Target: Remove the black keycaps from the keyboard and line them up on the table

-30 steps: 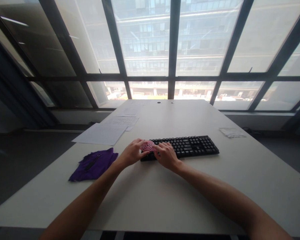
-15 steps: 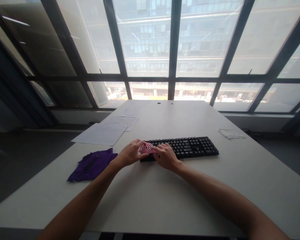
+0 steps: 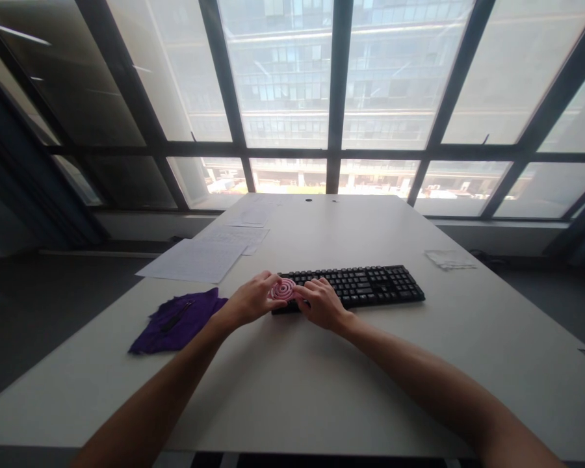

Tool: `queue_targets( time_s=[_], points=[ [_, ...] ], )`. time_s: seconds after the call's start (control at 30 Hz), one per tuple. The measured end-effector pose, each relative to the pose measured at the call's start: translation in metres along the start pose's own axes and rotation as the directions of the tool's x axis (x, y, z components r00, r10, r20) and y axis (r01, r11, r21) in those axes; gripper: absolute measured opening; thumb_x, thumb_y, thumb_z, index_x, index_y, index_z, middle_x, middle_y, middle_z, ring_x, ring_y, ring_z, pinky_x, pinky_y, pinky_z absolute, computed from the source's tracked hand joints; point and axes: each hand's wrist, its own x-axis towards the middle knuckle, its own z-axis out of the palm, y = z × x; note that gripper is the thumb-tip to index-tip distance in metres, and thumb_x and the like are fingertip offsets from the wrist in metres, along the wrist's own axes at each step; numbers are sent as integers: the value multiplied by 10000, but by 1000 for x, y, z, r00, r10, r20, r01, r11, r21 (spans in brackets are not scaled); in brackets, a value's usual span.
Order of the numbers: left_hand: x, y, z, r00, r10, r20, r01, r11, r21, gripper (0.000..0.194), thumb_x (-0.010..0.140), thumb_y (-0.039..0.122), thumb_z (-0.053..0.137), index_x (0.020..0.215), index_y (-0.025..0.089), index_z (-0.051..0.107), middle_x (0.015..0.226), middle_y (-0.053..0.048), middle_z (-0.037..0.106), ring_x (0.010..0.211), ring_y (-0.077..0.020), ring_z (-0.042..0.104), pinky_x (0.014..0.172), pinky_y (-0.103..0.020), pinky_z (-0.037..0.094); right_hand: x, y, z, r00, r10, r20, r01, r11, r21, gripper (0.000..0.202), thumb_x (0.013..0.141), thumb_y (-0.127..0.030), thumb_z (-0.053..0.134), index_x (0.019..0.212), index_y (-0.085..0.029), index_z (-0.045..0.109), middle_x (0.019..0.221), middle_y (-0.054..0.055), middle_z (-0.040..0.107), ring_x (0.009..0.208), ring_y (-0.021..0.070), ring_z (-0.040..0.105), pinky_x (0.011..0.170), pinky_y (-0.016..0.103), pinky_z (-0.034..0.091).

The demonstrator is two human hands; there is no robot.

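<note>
A flat, round pink spiral coil [image 3: 283,290] is held over the left end of a black keyboard [image 3: 370,286]. My left hand [image 3: 251,300] grips its left side, thumb below and fingers above. At the coil's right edge, the thumb and index finger of my right hand [image 3: 322,304] close in a pinch on the rim, while the other fingers curl over the keys. What the coil is made of cannot be made out. Left of my left wrist lies a folded purple cloth [image 3: 195,320] with a thin dark tool [image 3: 177,316] on top.
Sheets of paper [image 3: 190,261] spread along the left side of the white table [image 3: 292,396]. Toward the right edge lies a small clear plastic packet [image 3: 449,259]. Tall windows [image 3: 287,78] stand beyond the far edge, with a dark curtain [image 3: 24,162] at left.
Both hands keep their hold on the coil, with barely any finger movement. The whole view has shifted very slightly.
</note>
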Motion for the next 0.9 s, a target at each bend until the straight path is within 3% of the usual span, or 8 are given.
queue_targets(
  time_s=[0.4,0.9],
  points=[
    [0,7,0,999,-36,-24,38,996,80,418,771,506,726,1098,258,642,1032,-42,652,887,-244,660,727,-307,475,0,9,3,999,-20,-31,20,1000,0,265,980,-371,515,1080,-208,700,820,49,694,813,184,568,816,331,318],
    [3,3,9,997,13,-81,-14,1000,-22,397,799,441,727,1131,239,650,1035,-67,641,907,-237,652,829,-334,504,0,9,2,998,-6,-64,5,1000,-12,252,987,-368,512,1067,-220,700,817,40,698,800,179,574,797,327,310]
  ],
)
